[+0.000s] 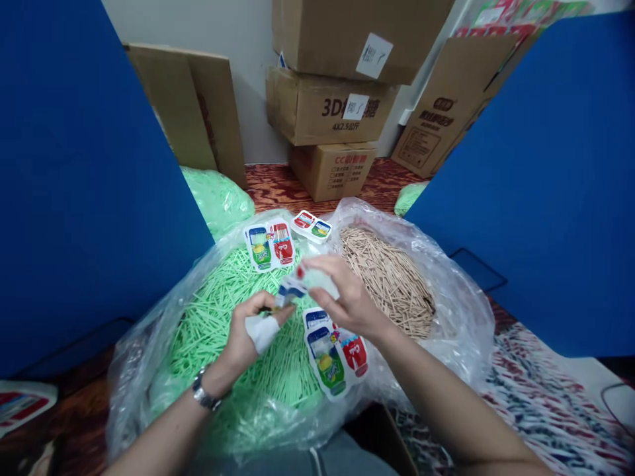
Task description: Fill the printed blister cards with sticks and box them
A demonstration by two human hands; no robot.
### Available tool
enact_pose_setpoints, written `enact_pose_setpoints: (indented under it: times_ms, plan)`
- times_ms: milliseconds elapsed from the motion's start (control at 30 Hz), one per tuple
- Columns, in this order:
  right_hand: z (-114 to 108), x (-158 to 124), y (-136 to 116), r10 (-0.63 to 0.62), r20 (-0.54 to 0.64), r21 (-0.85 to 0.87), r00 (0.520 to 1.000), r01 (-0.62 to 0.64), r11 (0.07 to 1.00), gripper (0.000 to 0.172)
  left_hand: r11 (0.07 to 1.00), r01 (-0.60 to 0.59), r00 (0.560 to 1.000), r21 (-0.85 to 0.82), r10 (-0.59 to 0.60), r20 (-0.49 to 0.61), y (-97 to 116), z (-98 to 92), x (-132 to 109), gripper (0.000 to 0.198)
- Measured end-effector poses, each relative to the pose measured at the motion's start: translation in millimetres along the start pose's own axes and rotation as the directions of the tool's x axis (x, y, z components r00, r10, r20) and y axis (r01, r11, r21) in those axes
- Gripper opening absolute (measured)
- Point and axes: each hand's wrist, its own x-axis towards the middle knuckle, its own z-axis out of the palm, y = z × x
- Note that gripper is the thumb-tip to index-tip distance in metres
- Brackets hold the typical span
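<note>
- Checking hands: what's in them?
- One packet (290,289), blurred, between them, above the green sticks (213,324). Left hand (244,334) pinches its lower end. Right hand (350,291) is at the upper end; too blurred to tell if it grips.
- Nearby?
- Printed packs (326,362) just below the right hand. Tan sticks (389,284) to its right, in a clear plastic bag (466,324). Boxes (342,109) stacked behind.

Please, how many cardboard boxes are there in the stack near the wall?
3: the top box, the middle box marked "3D", and the bottom box beneath them. Others may be hidden behind.
</note>
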Motion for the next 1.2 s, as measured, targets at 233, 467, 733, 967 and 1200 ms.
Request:
enact_pose_setpoints:
  times_ms: [233,467,733,967,1200]
  plan:
    - [51.3,4.0,22.1,-0.003,0.549,-0.125,0.836,0.086,0.988,0.026,0.988,-0.111,0.936,-0.108,0.067,-0.345,25.2,-48.7,9.7,0.019]
    - [95.3,3.7,-2.4,-0.133,0.770,-0.137,0.624,0.365,0.921,0.049,0.985,-0.084,0.937,-0.151,0.026,-0.348,13.3,-48.8,6.7,0.015]
    - [123.0,6.8,-17.6,-0.265,0.771,-0.113,0.579,0.534,0.838,0.021,0.987,-0.054,0.941,-0.149,0.000,-0.339,10.9,-49.1,8.8,0.017]
    - [146.7,-12.8,-28.1,-0.400,0.765,-0.118,0.506,0.719,0.685,0.025,0.991,-0.039,0.939,-0.124,-0.006,-0.344,8.5,-47.2,9.5,0.016]
    - [132.0,-1.8,-17.3,-0.449,0.717,-0.198,0.533,0.773,0.603,0.026,0.988,-0.063,0.937,-0.138,0.011,-0.349,12.8,-47.5,9.5,0.017]
